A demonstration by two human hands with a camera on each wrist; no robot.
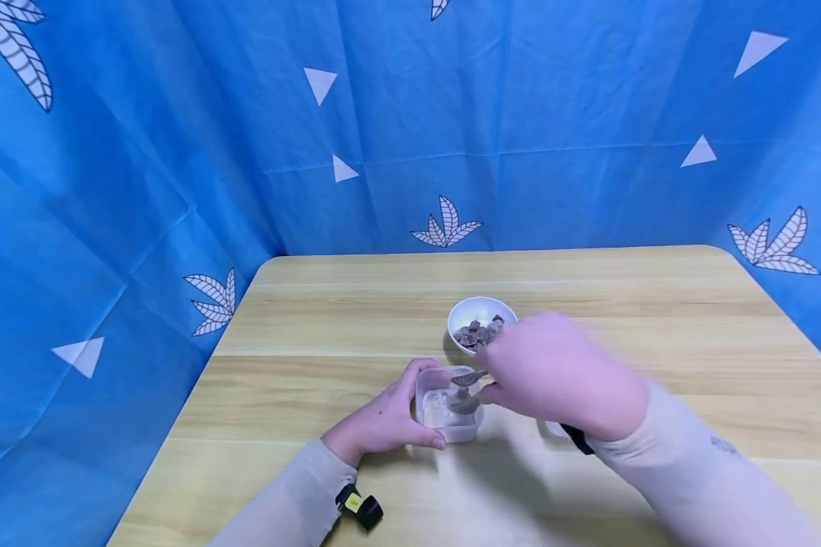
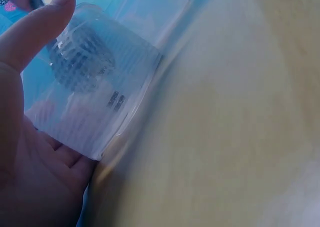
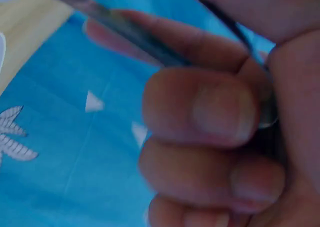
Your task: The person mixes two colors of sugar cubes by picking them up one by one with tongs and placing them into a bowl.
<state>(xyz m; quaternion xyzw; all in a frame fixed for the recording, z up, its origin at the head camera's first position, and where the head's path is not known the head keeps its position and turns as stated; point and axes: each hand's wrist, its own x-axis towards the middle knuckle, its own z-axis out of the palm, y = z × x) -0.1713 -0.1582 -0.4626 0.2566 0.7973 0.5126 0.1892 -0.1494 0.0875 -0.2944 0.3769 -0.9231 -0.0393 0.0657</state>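
My left hand (image 1: 397,414) grips a small clear plastic container (image 1: 461,434) from its left side, thumb at the near side and fingers round the far corner. In the left wrist view, its see-through wall (image 2: 135,77) stands close against the palm. My right hand (image 1: 554,372) holds metal tongs (image 1: 467,379), its fingers curled round the arms (image 3: 120,27). The spoon-shaped tips are apart over the container, with a small greyish lump (image 1: 462,393) showing between them. Just beyond the container stands a white bowl (image 1: 474,306) of grey-brown chunks (image 1: 477,334), partly overlapped by the right hand.
Everything stands on a light wood-grain table (image 1: 328,319). A white object (image 1: 556,429) shows partly from under the right wrist. Blue cloth (image 1: 410,99) with white leaf and triangle prints hangs behind the table and at its sides.
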